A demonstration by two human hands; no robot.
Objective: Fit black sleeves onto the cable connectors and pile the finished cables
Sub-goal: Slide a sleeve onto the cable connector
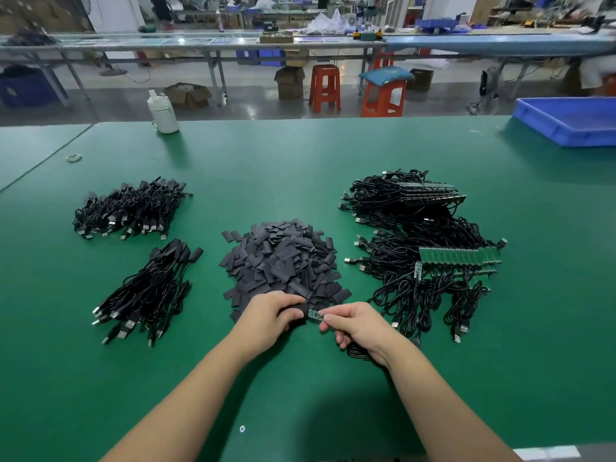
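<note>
My left hand [271, 315] pinches a black sleeve [299, 310] at the near edge of the heap of loose black sleeves [283, 258]. My right hand [355, 325] pinches a small green circuit-board connector [316, 314], its tip at the sleeve's mouth; the black cable [358, 353] coils under my palm. Sleeved cables lie in two piles at the left, one near [150, 291] and one farther back [133, 208]. Cables with bare green boards are heaped at the right [430, 258].
The green table [300, 155] carries a white jug [162, 111] at the back left, a blue tray [573, 120] at the back right and a small ring of tape [73, 157]. Beyond its far edge stand red stools and benches.
</note>
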